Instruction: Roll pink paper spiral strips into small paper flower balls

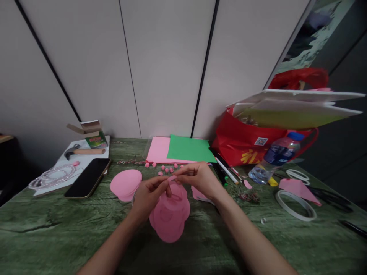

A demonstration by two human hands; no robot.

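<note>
Both hands are raised over the middle of the table, fingertips close together. A thin curved pink paper strip (pixel 172 178) runs between them. My left hand (pixel 150 196) is closed in a pinch on its left part, and my right hand (pixel 196 177) pinches its right end. Just below the fingers is a flower-like shape of overlapping pink paper rounds (pixel 169 227); whether the strip joins it, I cannot tell. Left of my left hand lies a pile of pink paper circles (pixel 126 183). Another pink paper piece (pixel 197 193) is partly hidden behind my right wrist.
Small pink paper buds (pixel 167 170) lie before pink and green sheets (pixel 192 149). At left are a phone (pixel 88 177), a hammer (pixel 86 151), beads (pixel 53 177) and a small box (pixel 96 137). A water bottle (pixel 275 158), red bag (pixel 237 141) and tape roll (pixel 296 206) stand right.
</note>
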